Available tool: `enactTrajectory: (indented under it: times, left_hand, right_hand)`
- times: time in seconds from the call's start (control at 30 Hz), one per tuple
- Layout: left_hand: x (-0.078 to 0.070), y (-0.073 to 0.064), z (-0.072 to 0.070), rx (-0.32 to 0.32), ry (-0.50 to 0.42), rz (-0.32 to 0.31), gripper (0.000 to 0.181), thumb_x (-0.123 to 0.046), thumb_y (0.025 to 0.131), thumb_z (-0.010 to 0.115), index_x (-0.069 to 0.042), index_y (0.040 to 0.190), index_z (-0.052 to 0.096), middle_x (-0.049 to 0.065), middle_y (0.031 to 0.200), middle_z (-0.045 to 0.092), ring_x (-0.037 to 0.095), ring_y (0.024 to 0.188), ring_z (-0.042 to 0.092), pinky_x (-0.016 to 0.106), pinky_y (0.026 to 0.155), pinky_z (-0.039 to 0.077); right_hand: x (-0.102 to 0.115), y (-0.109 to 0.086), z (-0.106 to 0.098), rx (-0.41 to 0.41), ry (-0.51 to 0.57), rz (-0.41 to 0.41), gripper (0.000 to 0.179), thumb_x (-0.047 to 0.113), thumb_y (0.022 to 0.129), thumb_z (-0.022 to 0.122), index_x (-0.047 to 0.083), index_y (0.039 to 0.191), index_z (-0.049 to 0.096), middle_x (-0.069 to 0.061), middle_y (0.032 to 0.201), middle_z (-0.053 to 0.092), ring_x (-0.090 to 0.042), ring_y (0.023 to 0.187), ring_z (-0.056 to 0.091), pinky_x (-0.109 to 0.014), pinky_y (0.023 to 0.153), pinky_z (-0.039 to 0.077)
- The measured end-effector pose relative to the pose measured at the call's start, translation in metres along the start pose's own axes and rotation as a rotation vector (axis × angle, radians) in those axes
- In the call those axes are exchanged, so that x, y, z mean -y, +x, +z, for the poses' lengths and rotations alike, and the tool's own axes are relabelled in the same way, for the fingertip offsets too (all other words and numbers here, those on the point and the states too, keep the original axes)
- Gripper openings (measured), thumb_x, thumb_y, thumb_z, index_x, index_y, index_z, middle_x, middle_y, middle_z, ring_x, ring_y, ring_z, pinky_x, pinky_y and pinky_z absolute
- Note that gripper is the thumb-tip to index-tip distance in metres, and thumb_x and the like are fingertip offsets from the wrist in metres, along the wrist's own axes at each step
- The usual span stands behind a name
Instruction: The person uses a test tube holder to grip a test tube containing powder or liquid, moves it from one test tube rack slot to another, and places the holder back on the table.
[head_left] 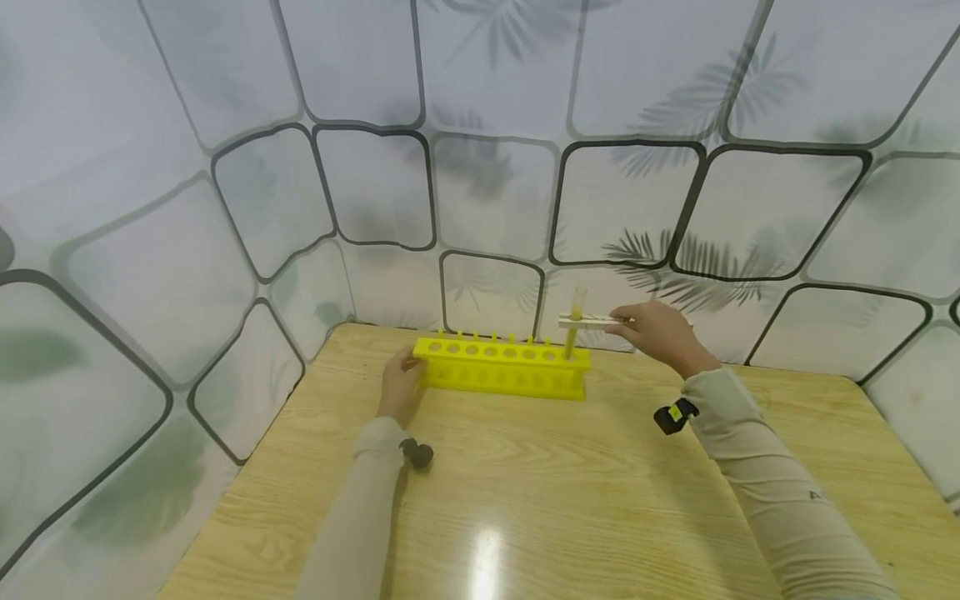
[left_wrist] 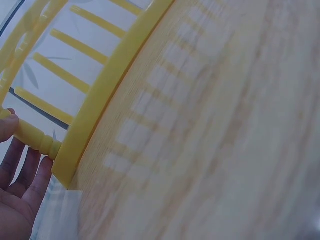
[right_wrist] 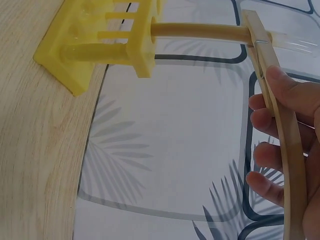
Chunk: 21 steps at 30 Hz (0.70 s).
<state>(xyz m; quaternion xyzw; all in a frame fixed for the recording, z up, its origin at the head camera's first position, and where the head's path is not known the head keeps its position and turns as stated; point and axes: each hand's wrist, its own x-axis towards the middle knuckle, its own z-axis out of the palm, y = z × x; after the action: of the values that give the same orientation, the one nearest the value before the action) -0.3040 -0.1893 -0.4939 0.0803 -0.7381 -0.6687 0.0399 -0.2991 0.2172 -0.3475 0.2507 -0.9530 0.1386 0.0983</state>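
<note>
A yellow test tube rack point(head_left: 498, 379) with a row of several holes stands on the wooden table. At its left end, my left hand point(head_left: 400, 383) grips the end post point(left_wrist: 31, 135), fingers on one side and thumb on the other. My right hand point(head_left: 660, 329) holds a wooden test tube clamp point(right_wrist: 287, 135) by its handle, thumb on one face and fingers curled behind. The clamp's jaws close around the upper part of a glass test tube point(head_left: 571, 342) with yellow liquid inside. The tube stands slightly tilted, its lower part passing into the rack's rightmost hole.
The table point(head_left: 517, 467) extends toward me, with a bright light reflection on its front part. Directly behind the rack hangs a pale curtain point(head_left: 491, 292) with dark outlines and leaf prints, which also runs along the left side.
</note>
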Motion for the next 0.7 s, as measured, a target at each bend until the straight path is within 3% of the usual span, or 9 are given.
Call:
enactTrajectory:
  times: [0.37, 0.7]
  left_hand:
    - [-0.002, -0.001, 0.001, 0.000, -0.041, -0.043, 0.042, -0.007, 0.093, 0.054, -0.010, 0.135, 0.048, 0.012, 0.135, 0.047, 0.027, 0.128, 0.044, 0.038, 0.109, 0.041]
    - [0.001, 0.000, 0.000, -0.009, -0.005, -0.020, 0.042, -0.008, 0.093, 0.055, -0.009, 0.134, 0.049, 0.013, 0.133, 0.049, 0.028, 0.126, 0.046, 0.039, 0.109, 0.042]
  right_hand:
    - [-0.004, 0.000, 0.008, 0.017, 0.000, 0.001, 0.035, 0.028, 0.092, 0.059, 0.002, 0.114, 0.066, -0.019, 0.102, 0.071, -0.029, 0.081, 0.069, -0.047, 0.074, 0.057]
    - [-0.004, -0.001, 0.015, 0.049, 0.009, 0.015, 0.036, 0.027, 0.093, 0.058, 0.001, 0.117, 0.064, -0.020, 0.108, 0.069, -0.031, 0.085, 0.068, -0.048, 0.075, 0.056]
